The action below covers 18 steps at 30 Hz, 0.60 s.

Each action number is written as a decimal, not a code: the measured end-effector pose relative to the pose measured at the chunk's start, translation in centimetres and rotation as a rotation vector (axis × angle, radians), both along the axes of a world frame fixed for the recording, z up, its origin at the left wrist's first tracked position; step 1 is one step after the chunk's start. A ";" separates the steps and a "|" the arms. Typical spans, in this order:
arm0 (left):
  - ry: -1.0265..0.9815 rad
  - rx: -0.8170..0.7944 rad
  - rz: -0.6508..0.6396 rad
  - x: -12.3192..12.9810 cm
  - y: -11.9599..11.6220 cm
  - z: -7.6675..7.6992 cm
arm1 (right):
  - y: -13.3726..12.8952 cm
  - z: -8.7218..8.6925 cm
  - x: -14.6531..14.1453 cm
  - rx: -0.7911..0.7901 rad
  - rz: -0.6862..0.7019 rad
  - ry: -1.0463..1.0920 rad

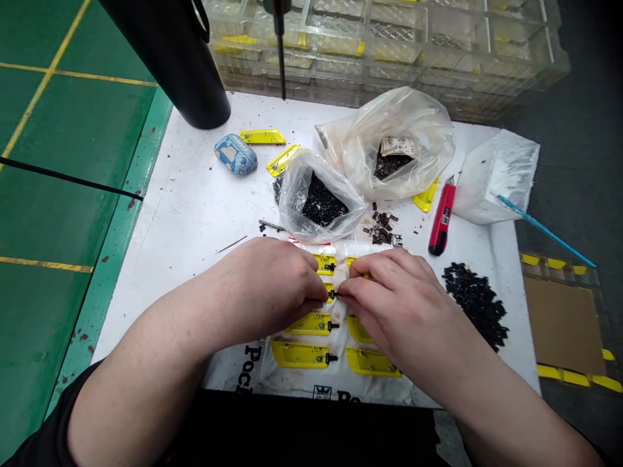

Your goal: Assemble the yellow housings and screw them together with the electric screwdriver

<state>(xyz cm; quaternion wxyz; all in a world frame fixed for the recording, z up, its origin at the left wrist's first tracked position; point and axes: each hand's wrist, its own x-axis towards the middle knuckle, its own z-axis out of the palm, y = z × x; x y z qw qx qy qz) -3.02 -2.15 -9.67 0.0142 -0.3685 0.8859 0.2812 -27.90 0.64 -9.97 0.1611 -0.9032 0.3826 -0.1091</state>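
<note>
Two columns of yellow plastic casing halves (300, 355) lie on a white printed plastic sheet (302, 384). My left hand (282, 285) is closed at the second casing from the back in the left column, its fingertips on that yellow casing half (329, 288). My right hand (399, 295) pinches at the outer end of a small black plastic part (333, 295) there. The other left-column casings in view have similar black parts (332, 325) sticking out of their right ends. Behind my right fingers, some right-column casings (372, 361) are partly hidden.
A pile of black parts (474, 305) lies right, near a red utility knife (442, 217). Behind are open bags of small black pieces (324, 201) and dark metal pieces (392, 162). A screwdriver bit (281, 58) hangs overhead. A black bottle (180, 65) and clear trays (389, 71) stand at the back.
</note>
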 end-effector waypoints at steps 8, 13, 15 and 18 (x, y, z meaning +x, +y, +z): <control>0.003 -0.004 0.030 -0.1 0.1 -0.1 | 0.1 -0.5 0.0 -0.045 0.031 0.040; -0.052 0.061 0.028 -0.1 0.0 0.3 | 0.0 -0.3 0.2 -0.067 0.051 0.008; -0.046 0.047 0.027 -0.1 0.0 0.5 | 0.0 -0.2 0.3 -0.058 0.051 -0.024; -0.044 0.032 0.022 -0.1 0.1 0.5 | -0.1 0.2 0.1 -0.007 0.066 -0.086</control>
